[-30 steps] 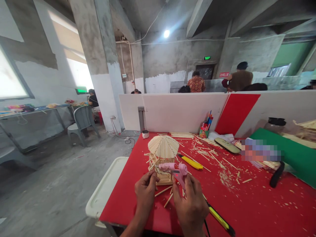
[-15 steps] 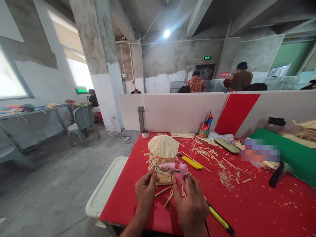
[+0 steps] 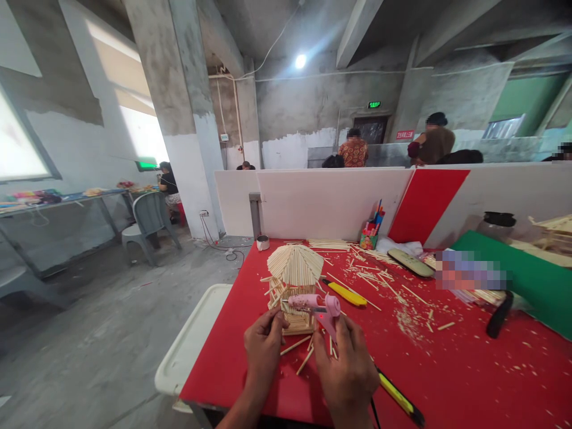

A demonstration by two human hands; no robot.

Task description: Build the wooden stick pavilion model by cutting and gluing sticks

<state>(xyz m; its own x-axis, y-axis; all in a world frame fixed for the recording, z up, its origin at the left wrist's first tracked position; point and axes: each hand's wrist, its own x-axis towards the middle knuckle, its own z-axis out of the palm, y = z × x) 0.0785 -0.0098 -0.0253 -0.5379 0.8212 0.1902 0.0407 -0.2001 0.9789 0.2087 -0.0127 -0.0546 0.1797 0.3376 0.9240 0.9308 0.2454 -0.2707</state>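
Note:
My right hand [image 3: 346, 363] is wrapped round the handle of a pink glue gun [image 3: 308, 302], whose nozzle points left. At that nozzle, my left hand [image 3: 264, 342] is closed in a pinch; what its fingertips hold is too small to make out. Just behind the gun stands a small house of wooden sticks [image 3: 298, 325] with a fanned stick roof [image 3: 295, 265]. Loose sticks [image 3: 304, 361] lie in front of it on the red table [image 3: 250, 280].
Right of the house lies a yellow cutter [image 3: 346, 293]; another cutter [image 3: 400, 396] is near my right hand. Behind are scattered sticks [image 3: 330, 244], a tape roll [image 3: 263, 242], a pen holder [image 3: 369, 238] and a glasses case [image 3: 410, 263]. A white stool [image 3: 192, 339] stands left.
Both hands and the glue gun hold nearly the same place. In the background, the person in a brown vest has shifted slightly.

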